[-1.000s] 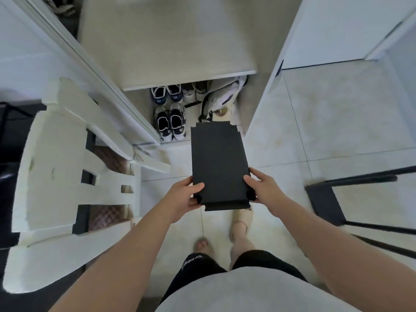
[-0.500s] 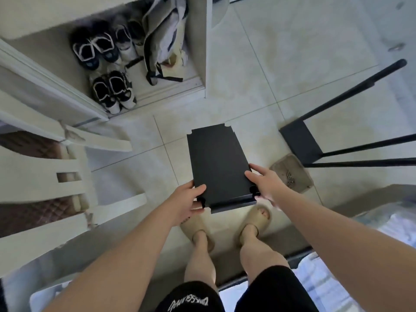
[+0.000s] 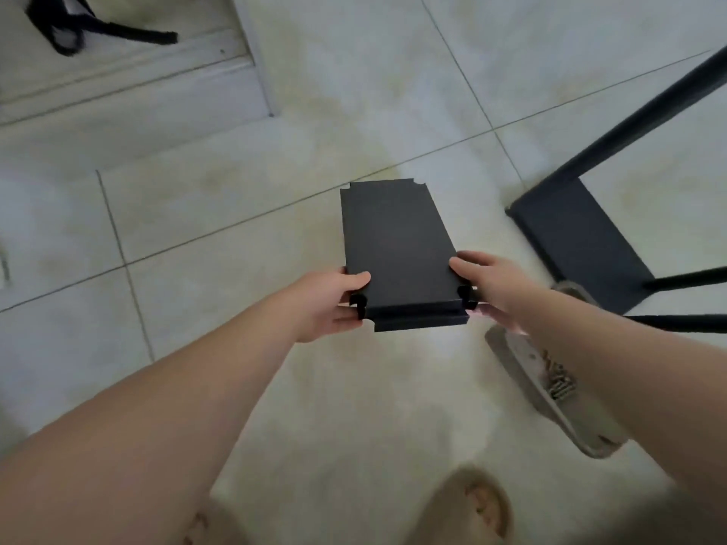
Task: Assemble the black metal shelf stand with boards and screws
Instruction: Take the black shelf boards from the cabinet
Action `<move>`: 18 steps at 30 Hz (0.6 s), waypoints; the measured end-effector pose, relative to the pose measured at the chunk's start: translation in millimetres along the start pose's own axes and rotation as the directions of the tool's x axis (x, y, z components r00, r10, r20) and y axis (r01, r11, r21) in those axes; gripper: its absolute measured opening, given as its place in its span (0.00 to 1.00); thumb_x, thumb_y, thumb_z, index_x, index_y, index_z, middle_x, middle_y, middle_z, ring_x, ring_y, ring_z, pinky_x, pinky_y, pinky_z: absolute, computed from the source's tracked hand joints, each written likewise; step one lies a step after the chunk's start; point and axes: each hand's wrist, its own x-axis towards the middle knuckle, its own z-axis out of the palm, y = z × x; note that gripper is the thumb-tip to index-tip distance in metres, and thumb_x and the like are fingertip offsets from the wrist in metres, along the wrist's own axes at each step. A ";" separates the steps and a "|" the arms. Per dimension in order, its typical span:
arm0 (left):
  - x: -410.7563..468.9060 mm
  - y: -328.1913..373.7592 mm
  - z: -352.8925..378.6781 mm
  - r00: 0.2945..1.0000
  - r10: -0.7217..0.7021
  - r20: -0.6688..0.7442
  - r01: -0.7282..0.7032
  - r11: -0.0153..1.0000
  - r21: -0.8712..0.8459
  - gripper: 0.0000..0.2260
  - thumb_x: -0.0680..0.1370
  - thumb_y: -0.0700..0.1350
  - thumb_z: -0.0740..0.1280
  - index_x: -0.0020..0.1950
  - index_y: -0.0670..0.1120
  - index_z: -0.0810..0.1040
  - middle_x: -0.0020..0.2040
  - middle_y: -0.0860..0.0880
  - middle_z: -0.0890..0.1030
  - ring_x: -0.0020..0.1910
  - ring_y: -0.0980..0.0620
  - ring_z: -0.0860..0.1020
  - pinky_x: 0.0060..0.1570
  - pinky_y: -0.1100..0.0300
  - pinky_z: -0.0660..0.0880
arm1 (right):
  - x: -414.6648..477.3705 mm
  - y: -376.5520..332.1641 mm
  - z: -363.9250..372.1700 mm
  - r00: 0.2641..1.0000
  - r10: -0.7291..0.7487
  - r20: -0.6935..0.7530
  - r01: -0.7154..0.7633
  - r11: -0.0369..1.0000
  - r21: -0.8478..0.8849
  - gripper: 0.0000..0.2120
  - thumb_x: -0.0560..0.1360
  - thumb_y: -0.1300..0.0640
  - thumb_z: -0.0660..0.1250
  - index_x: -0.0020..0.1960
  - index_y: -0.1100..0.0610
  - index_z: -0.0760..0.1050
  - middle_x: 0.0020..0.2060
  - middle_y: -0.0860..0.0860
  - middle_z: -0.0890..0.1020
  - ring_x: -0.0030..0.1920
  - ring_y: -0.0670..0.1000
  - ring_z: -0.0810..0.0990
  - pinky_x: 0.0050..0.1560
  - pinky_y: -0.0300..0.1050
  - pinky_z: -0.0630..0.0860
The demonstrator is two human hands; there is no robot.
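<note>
At the bottom edge, two feet in beige slippers (image 3: 468, 505) stand on the pale tiled floor (image 3: 236, 190). Both bare forearms reach forward from the lower corners. Under the right forearm a grey flat pad (image 3: 523, 359) lies on the tiles, with a small heap of what look like metal screws (image 3: 558, 381) on it; they are too blurred to count.

Both hands hold the board (image 3: 397, 245) in the air above the floor, about mid-frame, its long side running away from the person. The left hand (image 3: 326, 304) grips the near left corner with its thumb lying on top and its fingers curled beneath. The right hand (image 3: 491, 285) grips the near right corner the same way, thumb on the top face. The board is matt black, flat and rectangular, with small notches cut into its two far corners. At the near corners there are dark cut-outs just by the thumbs. Its near edge shows a step, as if a second black layer sits under the first; I cannot tell whether that is a folded lip or another board.

Just beyond the right hand, the black stand (image 3: 570, 238) lies on the floor, apart from the board, with a dark panel and thin bars running off to the right.

At the far left is the pale base of a cabinet (image 3: 137, 84), with a black strap (image 3: 118, 31) lying in it.
</note>
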 end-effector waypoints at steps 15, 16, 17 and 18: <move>164.0 -16.9 90.9 0.888 0.293 -0.354 -0.269 0.956 0.116 0.19 0.74 0.40 0.74 0.64 0.43 0.78 0.59 0.46 0.83 0.57 0.43 0.81 0.59 0.47 0.79 | 136.5 28.3 -33.5 0.969 -0.246 -0.034 0.223 0.922 -0.316 0.14 0.82 0.54 0.65 0.66 0.56 0.75 0.59 0.53 0.82 0.57 0.56 0.80 0.53 0.48 0.78; 164.9 -16.8 95.9 0.886 0.292 -0.361 -0.257 0.956 0.144 0.19 0.74 0.40 0.75 0.64 0.43 0.78 0.59 0.45 0.83 0.57 0.42 0.81 0.59 0.47 0.78 | 135.5 29.2 -36.8 0.971 -0.238 -0.024 0.219 0.923 -0.317 0.15 0.82 0.54 0.65 0.67 0.56 0.75 0.59 0.53 0.81 0.57 0.55 0.80 0.52 0.47 0.76; 166.3 -15.8 99.7 0.882 0.294 -0.368 -0.246 0.954 0.173 0.18 0.74 0.41 0.75 0.64 0.43 0.79 0.59 0.45 0.83 0.57 0.42 0.81 0.59 0.47 0.78 | 134.1 28.9 -40.1 0.973 -0.231 -0.021 0.212 0.925 -0.315 0.16 0.82 0.53 0.65 0.67 0.57 0.74 0.59 0.52 0.81 0.57 0.54 0.80 0.52 0.45 0.74; 167.5 -14.5 103.0 0.878 0.296 -0.377 -0.234 0.951 0.201 0.18 0.74 0.41 0.74 0.63 0.42 0.79 0.59 0.45 0.83 0.57 0.42 0.81 0.59 0.47 0.78 | 132.5 28.7 -44.0 0.975 -0.219 -0.024 0.201 0.929 -0.311 0.17 0.82 0.52 0.65 0.68 0.57 0.74 0.60 0.52 0.81 0.57 0.54 0.79 0.53 0.45 0.73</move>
